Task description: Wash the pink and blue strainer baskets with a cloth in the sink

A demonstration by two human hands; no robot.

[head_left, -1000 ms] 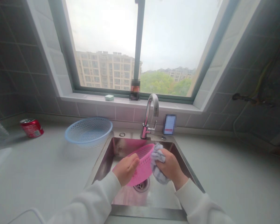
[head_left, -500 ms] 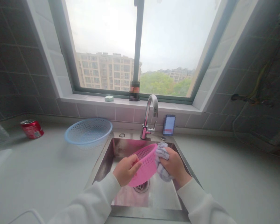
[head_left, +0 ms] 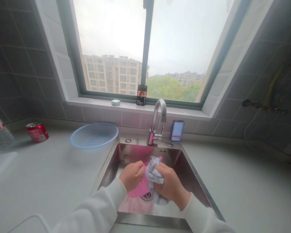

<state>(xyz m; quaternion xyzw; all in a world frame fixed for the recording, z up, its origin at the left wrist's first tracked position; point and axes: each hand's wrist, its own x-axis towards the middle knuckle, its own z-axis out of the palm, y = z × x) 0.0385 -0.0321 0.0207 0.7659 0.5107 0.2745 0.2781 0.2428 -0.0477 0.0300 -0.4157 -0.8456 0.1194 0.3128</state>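
My left hand [head_left: 133,175] grips the rim of a pink plastic basket [head_left: 140,188], which is tilted over the sink [head_left: 169,209]. Bunched in my right hand [head_left: 171,183] is a white cloth [head_left: 153,173] with greyish stripes, pressed against the basket's right side. The cloth and both hands cover much of the basket. Below it, the round drain [head_left: 147,196] shows in part.
A chrome faucet [head_left: 156,124] rises behind the sink. To the left stand a blue basket [head_left: 94,137], a red can [head_left: 37,132] and a clear bottle [head_left: 0,132]. One phone [head_left: 142,94] leans on the window; another [head_left: 177,130] stands beside the faucet.
My right hand and the cloth have moved left, across the basket toward my left hand. The basket is turned differently and more hidden. The view has shifted slightly.
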